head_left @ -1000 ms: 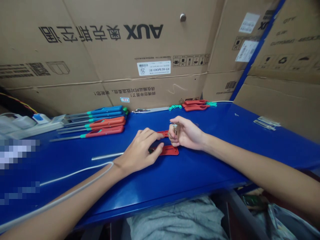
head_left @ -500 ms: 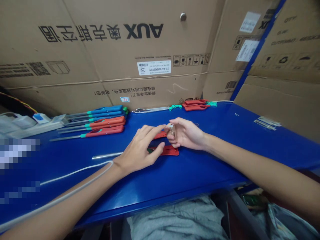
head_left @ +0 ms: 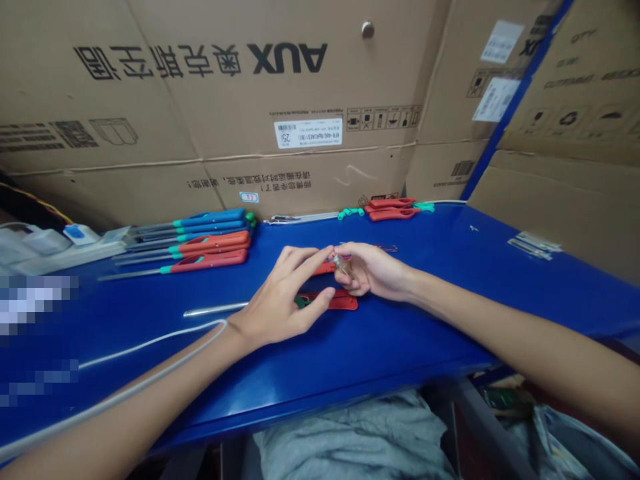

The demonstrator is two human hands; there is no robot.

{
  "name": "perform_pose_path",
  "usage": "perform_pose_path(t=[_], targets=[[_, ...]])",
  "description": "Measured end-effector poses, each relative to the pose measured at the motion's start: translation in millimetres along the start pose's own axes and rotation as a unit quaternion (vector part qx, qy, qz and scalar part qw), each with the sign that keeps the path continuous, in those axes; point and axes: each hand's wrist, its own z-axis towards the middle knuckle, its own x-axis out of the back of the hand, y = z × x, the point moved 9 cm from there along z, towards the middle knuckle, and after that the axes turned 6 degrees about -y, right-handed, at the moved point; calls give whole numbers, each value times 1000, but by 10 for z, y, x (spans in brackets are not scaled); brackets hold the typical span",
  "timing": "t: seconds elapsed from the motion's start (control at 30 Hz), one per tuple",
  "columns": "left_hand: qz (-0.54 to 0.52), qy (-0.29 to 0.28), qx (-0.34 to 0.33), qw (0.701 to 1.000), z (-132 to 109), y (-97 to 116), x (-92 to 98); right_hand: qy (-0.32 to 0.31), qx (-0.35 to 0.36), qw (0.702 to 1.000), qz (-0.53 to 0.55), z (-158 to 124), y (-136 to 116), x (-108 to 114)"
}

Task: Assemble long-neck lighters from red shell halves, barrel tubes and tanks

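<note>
My right hand (head_left: 373,270) is closed around a small clear piece with a whitish metal top (head_left: 343,263), which looks like a lighter's fuel tank. The fingers partly cover it. My left hand (head_left: 290,297) is open, its thumb and fingers apart, with the index fingertip at the top of this piece. Under the hands on the table lies an opened stick lighter, with a red handle half (head_left: 343,300), a green part (head_left: 302,301) and a metal tube (head_left: 215,309). Another red handle part (head_left: 324,268) lies behind it, partly hidden by my hands.
Several blue and red stick lighters (head_left: 210,258) are stacked at the left beside a power strip (head_left: 75,257). At the back lie metal rods (head_left: 305,218), green parts (head_left: 351,213) and red handles (head_left: 393,212). Thin strips (head_left: 535,245) lie right. Cardboard (head_left: 210,127) walls the blue table (head_left: 280,380). A white cable (head_left: 150,347) crosses my left forearm.
My right thumb has come down and the clear piece now tilts and shows more. Thin wires behind my right hand have come into view. My left hand has barely moved.
</note>
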Motion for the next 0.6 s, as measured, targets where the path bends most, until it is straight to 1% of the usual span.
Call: perform_pose_path(t=[0.43, 0.6], targets=[[3, 9, -15, 1000, -8, 11, 17, 2, 4, 1000, 0, -7, -3, -30], [6, 11, -19, 1000, -4, 19, 31, 21, 8, 1000, -17, 1, -2, 10]])
